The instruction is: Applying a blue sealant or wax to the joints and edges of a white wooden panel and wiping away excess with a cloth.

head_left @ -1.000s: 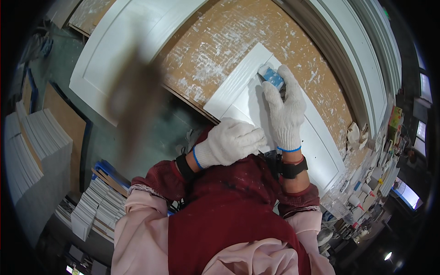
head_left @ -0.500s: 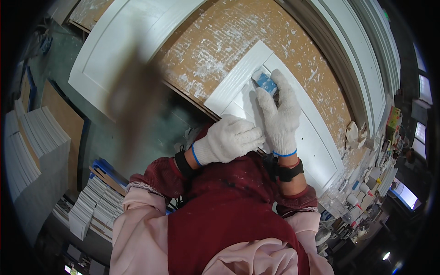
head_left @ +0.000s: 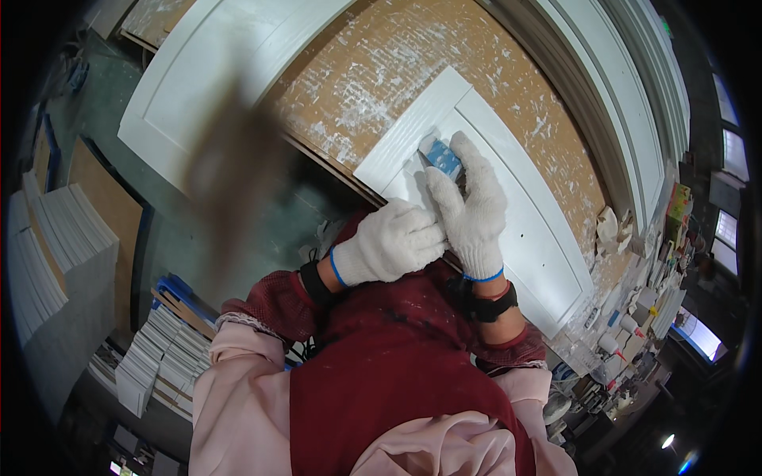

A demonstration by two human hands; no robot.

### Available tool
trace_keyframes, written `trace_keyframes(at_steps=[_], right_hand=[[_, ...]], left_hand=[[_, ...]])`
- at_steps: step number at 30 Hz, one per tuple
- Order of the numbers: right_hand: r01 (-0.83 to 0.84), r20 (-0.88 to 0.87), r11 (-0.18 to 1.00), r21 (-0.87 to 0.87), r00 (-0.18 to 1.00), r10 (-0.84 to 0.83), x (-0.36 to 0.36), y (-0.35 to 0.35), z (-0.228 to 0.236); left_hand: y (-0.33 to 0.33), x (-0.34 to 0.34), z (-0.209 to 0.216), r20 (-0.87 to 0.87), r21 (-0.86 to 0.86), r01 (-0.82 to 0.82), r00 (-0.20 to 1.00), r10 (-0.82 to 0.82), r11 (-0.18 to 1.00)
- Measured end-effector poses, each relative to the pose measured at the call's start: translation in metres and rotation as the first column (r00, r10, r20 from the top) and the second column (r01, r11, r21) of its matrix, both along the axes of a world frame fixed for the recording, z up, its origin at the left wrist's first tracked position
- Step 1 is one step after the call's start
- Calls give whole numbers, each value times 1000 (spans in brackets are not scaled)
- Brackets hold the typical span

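Note:
A white panel (head_left: 540, 262) with a raised frame lies on the worktable. Over its recessed face, my right hand (head_left: 475, 208), in a white knitted glove, is closed on a small blue block (head_left: 443, 157) smeared with white. The block rests on the panel near its far left corner; the rest of it is hidden behind the fingers. At the panel's near edge, close to the right wrist, is my gloved left hand (head_left: 394, 240) with its fingers curled. Whatever those fingers hold, if anything, is hidden.
The brown board tabletop (head_left: 413, 40) is streaked with white. Another white panel (head_left: 182, 103) reaches out at the left, and a stack of long panels (head_left: 611, 103) lines the right. Bottles and tools (head_left: 627, 333) crowd the right end. Strip stacks (head_left: 159, 349) stand lower left.
My right hand has slid the blue block left and slightly nearer across the panel. The left hand has shifted a little to the left, still curled.

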State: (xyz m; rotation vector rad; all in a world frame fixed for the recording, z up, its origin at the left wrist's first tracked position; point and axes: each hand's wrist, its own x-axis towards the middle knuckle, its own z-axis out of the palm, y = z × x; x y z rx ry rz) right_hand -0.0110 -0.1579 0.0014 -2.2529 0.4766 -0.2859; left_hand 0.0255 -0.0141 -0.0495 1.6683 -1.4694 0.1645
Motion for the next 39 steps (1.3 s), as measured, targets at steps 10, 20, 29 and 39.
trace_keyframes(at_steps=[10, 20, 29, 39], right_hand=[[-95, -30, 991, -94, 995, 92, -6, 9, 4], [107, -78, 844, 526, 994, -77, -5, 1, 24], [7, -122, 822, 570, 990, 77, 2, -33, 35], [-291, -189, 937, 194, 926, 326, 29, -23, 36]], left_hand=[[-2, -2, -4, -43, -65, -17, 999, 14, 998], [-1, -5, -2, -50, -20, -48, 998, 47, 999], [-1, -6, 1, 30, -4, -72, 997, 72, 997], [-2, -4, 7, 30, 92, -51, 998, 48, 994]])
